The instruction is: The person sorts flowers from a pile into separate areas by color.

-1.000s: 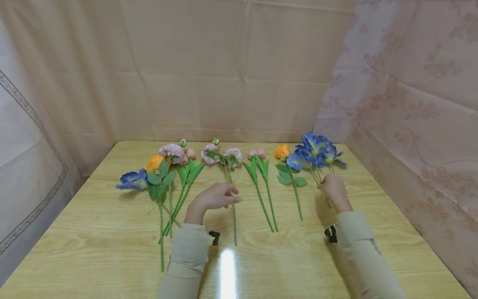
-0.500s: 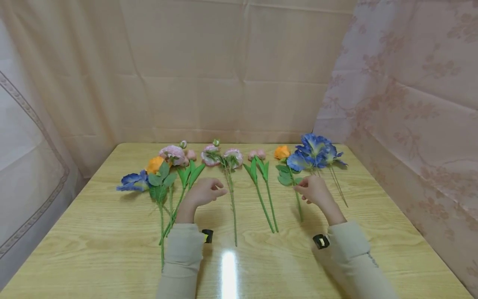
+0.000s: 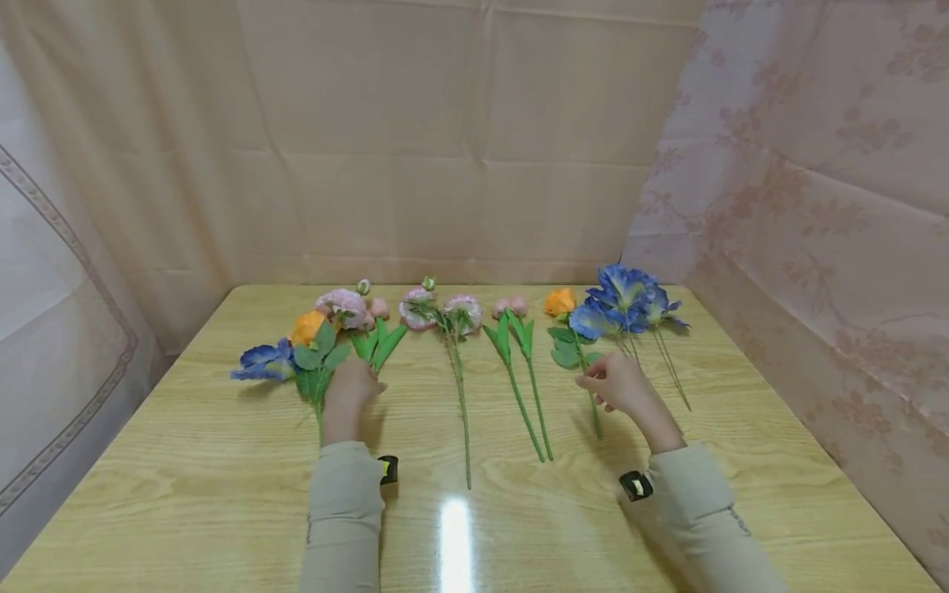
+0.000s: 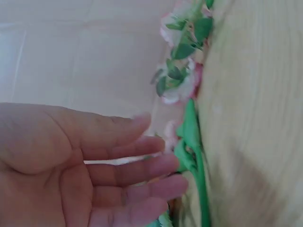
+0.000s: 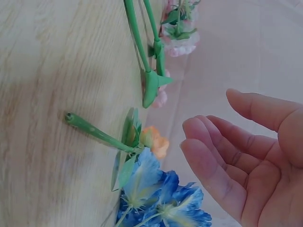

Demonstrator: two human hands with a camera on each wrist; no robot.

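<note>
Leftward has gone the left grip (image 3: 351, 391), now over the left bunch (image 3: 307, 356), its fingers loosely straight, holding nothing. Pink flowers (image 3: 462, 313), tulips (image 3: 504, 339) and an orange flower (image 3: 560, 301) lie on the counter (image 3: 185, 494). Right grip (image 3: 624, 383), fingers curved and empty, has come away from the blue flowers (image 3: 624, 298), farthest right, whose placing seems done.

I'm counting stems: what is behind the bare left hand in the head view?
Around the left hand, an orange flower with rounded green leaves and pink tulips with pointed green leaves show. There, the hand and beige sleeve hide most of their stems.
</note>
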